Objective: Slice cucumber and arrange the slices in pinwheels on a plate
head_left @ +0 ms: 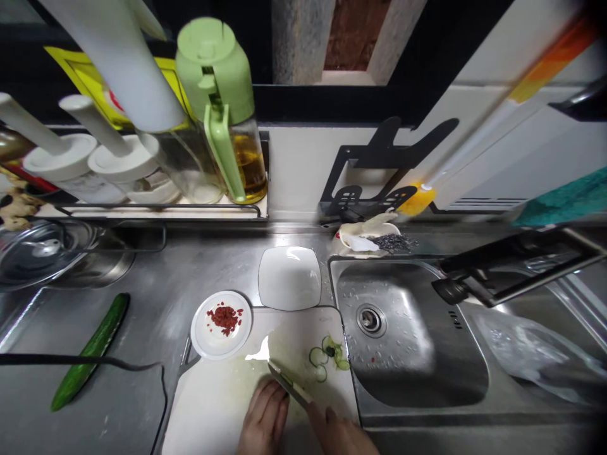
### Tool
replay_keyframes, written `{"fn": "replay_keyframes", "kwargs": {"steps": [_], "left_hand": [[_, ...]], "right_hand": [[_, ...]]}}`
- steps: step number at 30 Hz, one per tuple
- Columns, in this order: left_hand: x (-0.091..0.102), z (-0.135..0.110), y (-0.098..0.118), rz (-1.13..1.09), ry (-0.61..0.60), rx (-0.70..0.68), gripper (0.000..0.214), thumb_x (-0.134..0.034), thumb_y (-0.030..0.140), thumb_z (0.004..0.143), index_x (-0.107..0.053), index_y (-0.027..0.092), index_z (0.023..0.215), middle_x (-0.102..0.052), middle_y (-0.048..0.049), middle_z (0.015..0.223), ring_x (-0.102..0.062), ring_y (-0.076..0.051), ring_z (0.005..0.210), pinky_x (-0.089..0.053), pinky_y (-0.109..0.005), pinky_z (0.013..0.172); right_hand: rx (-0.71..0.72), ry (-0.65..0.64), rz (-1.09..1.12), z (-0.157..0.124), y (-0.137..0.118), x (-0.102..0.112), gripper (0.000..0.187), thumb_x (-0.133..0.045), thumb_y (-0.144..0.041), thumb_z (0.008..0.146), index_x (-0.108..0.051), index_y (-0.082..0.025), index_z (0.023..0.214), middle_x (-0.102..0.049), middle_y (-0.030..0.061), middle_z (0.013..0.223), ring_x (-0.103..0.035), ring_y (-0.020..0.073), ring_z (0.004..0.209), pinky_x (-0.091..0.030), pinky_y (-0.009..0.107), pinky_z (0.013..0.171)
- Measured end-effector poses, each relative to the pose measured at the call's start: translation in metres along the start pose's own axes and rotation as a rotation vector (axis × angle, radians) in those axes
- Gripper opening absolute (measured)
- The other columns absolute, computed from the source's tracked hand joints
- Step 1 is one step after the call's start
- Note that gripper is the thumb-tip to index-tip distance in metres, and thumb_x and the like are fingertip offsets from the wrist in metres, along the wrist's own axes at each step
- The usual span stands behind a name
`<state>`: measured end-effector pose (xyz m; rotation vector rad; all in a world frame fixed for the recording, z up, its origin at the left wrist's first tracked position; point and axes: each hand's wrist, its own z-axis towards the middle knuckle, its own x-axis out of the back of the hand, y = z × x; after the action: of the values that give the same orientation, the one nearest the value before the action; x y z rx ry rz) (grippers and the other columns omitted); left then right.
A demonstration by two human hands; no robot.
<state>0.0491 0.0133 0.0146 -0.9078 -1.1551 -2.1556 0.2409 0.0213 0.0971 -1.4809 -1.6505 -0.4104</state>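
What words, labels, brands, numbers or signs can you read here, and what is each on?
None can be read.
Cutting board, far right corner: a faint mark, too small.
Leftmost white-lidded jar: markings, too blurred.
Yellow item behind the jars: a red mark, unreadable.

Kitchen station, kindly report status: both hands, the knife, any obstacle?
Right hand gripping knife. Left hand curled beside knife, hold unclear. Cucumber slices on cutting board's right side, apart from knife. Small plate overlaps board's far left corner.
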Motion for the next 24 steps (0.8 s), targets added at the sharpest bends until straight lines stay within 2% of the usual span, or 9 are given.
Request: {"fn": "replay_keyframes", "kwargs": {"steps": [4,8,13,17,21,24], "left_hand": [[0.0,0.0,-0.001,0.007,-0.012,-0.004,0.027,-0.045,0.016,0.095,-0.067,0.017,0.111,-0.073,-0.0062,0.105,-0.067,-0.016,0.103,-0.058,-0.028,0.091],[0.002,0.004,0.002,0.015,0.006,-0.003,0.026,-0.045,0.017,0.095,-0.067,0.017,0.109,-0.073,-0.0058,0.103,-0.067,-0.016,0.102,-0.058,-0.028,0.091],[0.002,0.004,0.002,0.018,-0.009,0.005,0.026,-0.046,0.017,0.095,-0.066,0.016,0.11,-0.073,-0.0058,0.104,-0.067,-0.016,0.103,-0.057,-0.028,0.092],[-0.001,-0.003,-0.002,0.029,-0.04,0.005,0.026,-0.047,0.018,0.094,-0.065,0.016,0.112,-0.073,-0.0061,0.106,-0.067,-0.016,0.105,-0.057,-0.028,0.093],[-0.002,-0.007,-0.003,0.043,-0.059,0.015,0.026,-0.048,0.019,0.094,-0.065,0.017,0.113,-0.073,-0.0068,0.107,-0.067,-0.017,0.104,-0.058,-0.029,0.093],[-0.001,-0.006,-0.002,0.05,-0.027,0.016,0.025,-0.047,0.021,0.094,-0.066,0.018,0.111,-0.073,-0.0065,0.105,-0.068,-0.017,0.104,-0.058,-0.029,0.091]], "right_hand": [[-0.067,-0.113,-0.042,0.009,-0.01,0.013,0.047,-0.04,0.003,0.076,-0.06,-0.02,0.112,-0.073,0.0089,0.087,-0.072,0.0267,0.071,-0.046,0.028,0.051],[-0.021,-0.077,-0.035,0.016,-0.015,0.023,0.054,-0.036,0.007,0.076,-0.058,-0.02,0.117,-0.073,0.009,0.091,-0.072,0.0245,0.075,-0.046,0.026,0.054],[-0.06,-0.093,-0.044,0.023,-0.017,0.015,0.056,-0.038,0.01,0.073,-0.059,-0.02,0.116,-0.073,0.0086,0.094,-0.072,0.0237,0.078,-0.045,0.025,0.056],[-0.063,-0.06,-0.052,0.023,-0.014,0.007,0.056,-0.039,0.009,0.074,-0.06,-0.021,0.116,-0.073,0.0079,0.094,-0.072,0.0226,0.076,-0.045,0.024,0.055],[-0.063,0.025,-0.042,0.013,-0.007,0.001,0.062,-0.036,0.01,0.073,-0.06,-0.023,0.119,-0.073,0.0071,0.09,-0.072,0.0216,0.072,-0.044,0.024,0.052],[-0.062,0.055,-0.06,-0.002,0.0,-0.002,0.062,-0.039,0.009,0.07,-0.06,-0.023,0.119,-0.072,0.0064,0.087,-0.071,0.0215,0.069,-0.042,0.024,0.05]]}}
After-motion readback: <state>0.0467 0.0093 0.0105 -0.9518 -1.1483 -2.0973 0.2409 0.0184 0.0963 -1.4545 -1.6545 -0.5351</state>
